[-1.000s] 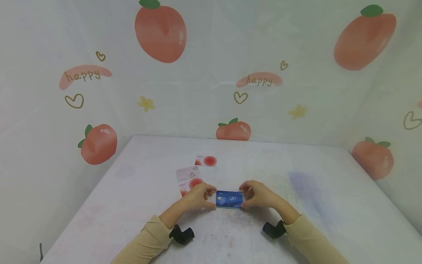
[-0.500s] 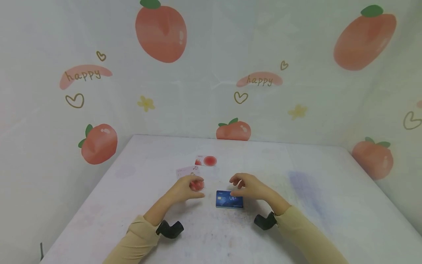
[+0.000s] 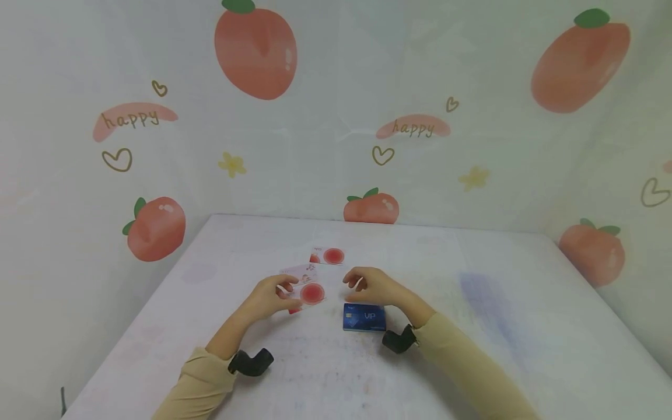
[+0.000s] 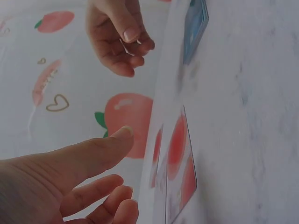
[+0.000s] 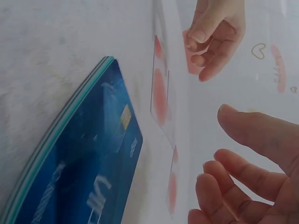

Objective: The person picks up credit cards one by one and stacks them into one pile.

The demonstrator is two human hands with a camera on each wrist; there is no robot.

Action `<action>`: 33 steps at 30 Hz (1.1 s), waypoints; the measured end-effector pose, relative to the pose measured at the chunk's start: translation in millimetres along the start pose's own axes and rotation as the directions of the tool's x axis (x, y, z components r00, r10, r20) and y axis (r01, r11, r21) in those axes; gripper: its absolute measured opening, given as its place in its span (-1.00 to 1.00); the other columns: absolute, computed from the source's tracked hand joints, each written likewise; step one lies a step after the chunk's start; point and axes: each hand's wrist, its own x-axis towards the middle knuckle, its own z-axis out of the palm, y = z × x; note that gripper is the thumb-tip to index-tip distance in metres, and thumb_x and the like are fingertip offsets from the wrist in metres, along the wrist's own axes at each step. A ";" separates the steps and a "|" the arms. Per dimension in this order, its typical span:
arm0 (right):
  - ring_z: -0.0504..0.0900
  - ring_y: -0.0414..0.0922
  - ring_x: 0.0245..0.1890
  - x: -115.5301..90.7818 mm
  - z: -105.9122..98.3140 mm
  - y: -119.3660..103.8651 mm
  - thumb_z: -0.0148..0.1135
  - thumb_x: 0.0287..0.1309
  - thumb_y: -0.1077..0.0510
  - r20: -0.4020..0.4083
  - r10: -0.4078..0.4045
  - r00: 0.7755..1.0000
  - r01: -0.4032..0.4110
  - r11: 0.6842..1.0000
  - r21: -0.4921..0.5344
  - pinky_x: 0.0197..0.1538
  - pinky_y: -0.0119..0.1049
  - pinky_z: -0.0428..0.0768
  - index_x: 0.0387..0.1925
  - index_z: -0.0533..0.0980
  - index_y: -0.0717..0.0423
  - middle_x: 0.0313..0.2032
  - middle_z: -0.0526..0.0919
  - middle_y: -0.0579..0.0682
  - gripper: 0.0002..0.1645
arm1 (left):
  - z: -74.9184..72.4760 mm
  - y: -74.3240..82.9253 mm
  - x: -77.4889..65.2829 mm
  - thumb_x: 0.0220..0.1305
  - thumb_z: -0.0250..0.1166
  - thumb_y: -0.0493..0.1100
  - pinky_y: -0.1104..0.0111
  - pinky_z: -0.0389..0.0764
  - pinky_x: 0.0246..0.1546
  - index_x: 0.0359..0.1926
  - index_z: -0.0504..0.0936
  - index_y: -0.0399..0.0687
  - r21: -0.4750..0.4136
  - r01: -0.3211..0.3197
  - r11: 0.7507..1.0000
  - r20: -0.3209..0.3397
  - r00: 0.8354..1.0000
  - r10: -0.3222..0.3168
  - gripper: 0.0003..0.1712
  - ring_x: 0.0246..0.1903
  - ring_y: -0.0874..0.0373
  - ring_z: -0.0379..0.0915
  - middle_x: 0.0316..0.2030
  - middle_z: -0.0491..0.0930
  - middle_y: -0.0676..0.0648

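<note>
Left grip [image 3: 265, 297] partly hides pink card [image 3: 306, 271]; fruit-print backdrop [image 3: 315, 151] behind table [image 3: 325, 373].

Fruit-printed sheets [image 3: 315, 175] around a table [image 3: 420, 251] suggest a booth

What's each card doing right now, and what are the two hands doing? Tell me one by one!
Blue VIP cards: stacked, flat, VIP side up
Near red-circle card: flat, circle side up
Pale pink card: flat, partly hidden in the head view
Far red-circle card: flat, circle side up
Left hand: holding nothing, fingers loosely bent
Right hand: holding nothing, fingers loosely bent
</note>
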 end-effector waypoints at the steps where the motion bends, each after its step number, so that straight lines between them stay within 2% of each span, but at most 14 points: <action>1: 0.55 -0.14 -0.24 3.0 0.9 -1.2 0.32 0.05 0.10 0.000 0.000 1.000 0.000 1.000 0.005 -0.11 -0.37 0.58 -0.06 0.49 0.23 -0.19 0.59 0.12 -0.57 | -1.4 -2.0 -0.3 -0.03 0.44 -0.16 0.44 0.44 -0.43 0.04 0.52 -0.28 0.003 0.003 1.000 -0.001 1.000 -0.003 -0.42 -0.34 0.16 0.40 -0.24 0.54 -0.15; 9: 0.52 -0.17 -0.29 25.6 9.2 -10.6 0.35 0.02 0.12 0.006 0.002 1.000 -0.003 0.998 0.057 -0.14 -0.43 0.55 -0.08 0.50 0.26 -0.23 0.59 0.10 -0.56 | -9.2 -12.3 -5.3 -0.06 0.46 -0.15 0.40 0.44 -0.42 0.04 0.51 -0.30 -0.011 0.063 0.998 -0.026 0.998 -0.063 -0.39 -0.29 0.08 0.43 -0.18 0.54 -0.23; 18: 0.54 -0.12 -0.25 44.7 22.1 -16.2 0.36 -0.02 0.19 0.014 0.085 0.996 -0.086 0.993 0.081 -0.10 -0.33 0.59 -0.10 0.51 0.23 -0.24 0.58 0.08 -0.60 | -6.8 -13.8 -6.8 -0.10 0.48 -0.17 0.41 0.40 -0.40 -0.01 0.53 -0.33 0.068 0.117 0.991 -0.030 0.993 -0.115 -0.40 -0.36 0.11 0.39 -0.23 0.55 -0.22; 26: 0.53 -0.09 -0.19 57.2 31.9 -16.1 0.41 -0.08 0.17 0.009 0.187 0.982 -0.187 0.979 0.080 -0.07 -0.27 0.59 -0.09 0.51 0.18 -0.19 0.57 0.07 -0.55 | -0.5 -17.1 -4.3 -0.14 0.49 -0.19 0.40 0.39 -0.35 -0.09 0.55 -0.35 0.105 0.091 0.990 -0.044 0.995 -0.087 -0.45 -0.33 0.09 0.38 -0.32 0.54 -0.18; 33: 0.48 -0.11 -0.17 63.6 37.0 -12.8 0.44 -0.13 0.15 0.008 0.210 0.978 -0.210 0.977 0.043 -0.01 -0.25 0.53 -0.08 0.51 0.18 -0.18 0.57 0.05 -0.50 | 2.1 -17.2 -3.2 -0.17 0.50 -0.18 0.36 0.40 -0.30 -0.12 0.57 -0.34 0.139 0.087 0.986 -0.059 0.995 -0.080 -0.46 -0.32 0.07 0.39 -0.35 0.53 -0.16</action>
